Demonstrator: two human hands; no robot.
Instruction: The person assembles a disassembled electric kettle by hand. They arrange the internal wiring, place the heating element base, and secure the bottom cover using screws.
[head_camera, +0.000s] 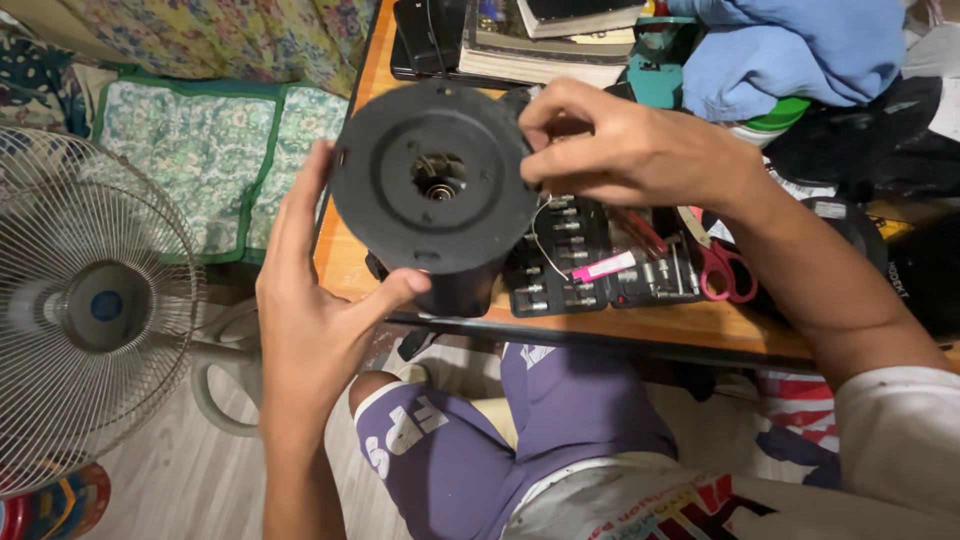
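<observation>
Both grips clamped on black round housing (435, 180): left hand (310, 320) under its lower rim, right hand (620, 150) pinching upper right edge. Held above desk (700, 330), over bit set case (570, 260); red scissors (715, 265) alongside.

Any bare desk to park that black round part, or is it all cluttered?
Little. A bare wood strip runs along the desk's near edge, in front of the black bit tray and red scissors. Another sliver sits at the left edge, under the black round part. Books and blue cloth crowd the back.
</observation>
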